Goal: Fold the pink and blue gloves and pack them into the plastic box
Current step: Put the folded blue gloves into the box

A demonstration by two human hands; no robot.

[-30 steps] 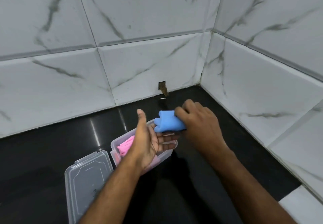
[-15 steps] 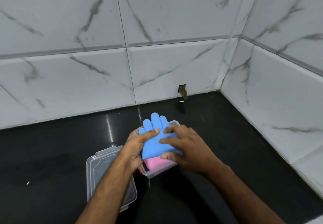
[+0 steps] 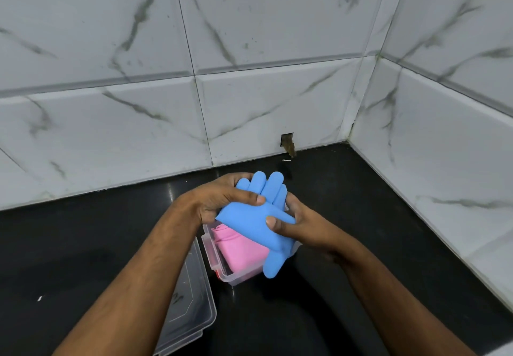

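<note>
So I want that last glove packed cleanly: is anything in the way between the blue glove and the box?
The blue glove, gripped by the left hand and right hand, hangs right over the open plastic box. The lid lies aside. Only the folded pink glove already fills much of the box; nothing else blocks.

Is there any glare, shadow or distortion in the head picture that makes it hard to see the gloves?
Head view: the blue glove and pink glove are evenly lit and sharp; the black counter shows a narrow glare streak and dark reflections of the arms; the wide angle bends the wall tile lines.
</note>
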